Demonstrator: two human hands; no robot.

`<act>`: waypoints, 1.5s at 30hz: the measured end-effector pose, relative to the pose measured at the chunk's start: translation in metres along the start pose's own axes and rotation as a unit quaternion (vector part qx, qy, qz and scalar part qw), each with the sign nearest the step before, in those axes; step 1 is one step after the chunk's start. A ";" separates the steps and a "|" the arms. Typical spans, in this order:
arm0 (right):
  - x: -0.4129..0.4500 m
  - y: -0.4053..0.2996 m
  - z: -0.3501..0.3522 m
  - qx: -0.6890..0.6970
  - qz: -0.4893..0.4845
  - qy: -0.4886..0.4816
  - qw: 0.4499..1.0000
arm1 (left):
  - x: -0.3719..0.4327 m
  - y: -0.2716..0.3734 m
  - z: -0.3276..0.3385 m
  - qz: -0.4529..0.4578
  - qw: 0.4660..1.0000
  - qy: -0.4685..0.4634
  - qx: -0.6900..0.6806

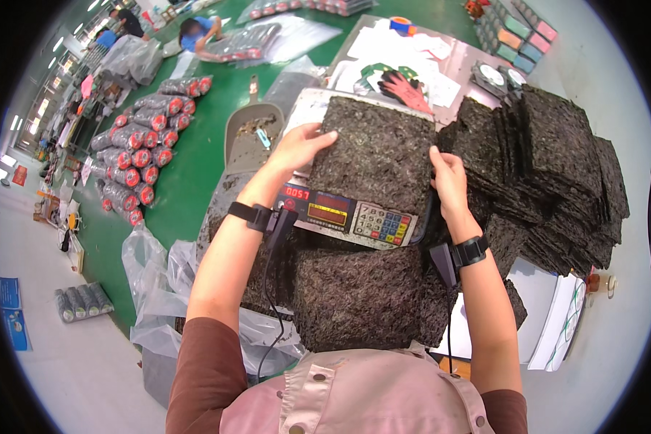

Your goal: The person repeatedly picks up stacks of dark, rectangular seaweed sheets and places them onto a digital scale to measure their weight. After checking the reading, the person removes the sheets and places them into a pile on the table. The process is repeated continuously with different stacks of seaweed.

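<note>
A square stack of dried seaweed sheets (pixel 377 154) lies over the pan of a digital counting scale (pixel 331 214), whose lit red display and keypad face me. My left hand (pixel 304 145) grips the stack's left edge, thumb on top and the other fingers partly hidden. At the opposite edge, my right hand (pixel 449 176) holds the side between thumb and curled fingers. Below the scale, close to my apron, sits another thick block of dried seaweed (pixel 358 298). Tall, uneven piles of seaweed sheets (pixel 559 141) rise to the right of my right hand.
A dustpan (pixel 252 130) with debris and a light-blue cutter stands left of the scale. Beyond it lie a red work glove (pixel 404 89), white papers and a tape roll (pixel 402 25). Clear plastic bags (pixel 152 271) hang at left. Bagged rolls (pixel 135 146) cover the green floor; people work farther back.
</note>
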State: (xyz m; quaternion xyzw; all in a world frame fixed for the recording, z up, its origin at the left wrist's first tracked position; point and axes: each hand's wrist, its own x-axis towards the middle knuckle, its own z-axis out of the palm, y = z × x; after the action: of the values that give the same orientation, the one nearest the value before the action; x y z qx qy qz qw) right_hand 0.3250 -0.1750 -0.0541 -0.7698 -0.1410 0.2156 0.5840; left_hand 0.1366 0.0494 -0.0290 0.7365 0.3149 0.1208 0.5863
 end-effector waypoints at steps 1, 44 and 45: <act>0.000 -0.001 0.002 0.003 0.013 -0.016 1.000 | 0.001 0.000 0.003 0.004 0.998 -0.047 -0.033; -0.083 -0.099 -0.082 0.202 -0.292 -0.017 0.935 | -0.139 0.090 0.041 0.287 0.921 0.088 0.248; -0.090 -0.099 -0.105 0.214 -0.279 0.003 0.936 | -0.164 0.091 0.049 0.278 0.918 -0.001 0.282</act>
State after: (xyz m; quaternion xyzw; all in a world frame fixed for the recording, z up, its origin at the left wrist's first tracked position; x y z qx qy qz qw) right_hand 0.3029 -0.2775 0.0800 -0.5572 -0.2993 0.0665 0.7717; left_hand 0.0659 -0.0995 0.0739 0.9293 0.1174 0.1844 0.2978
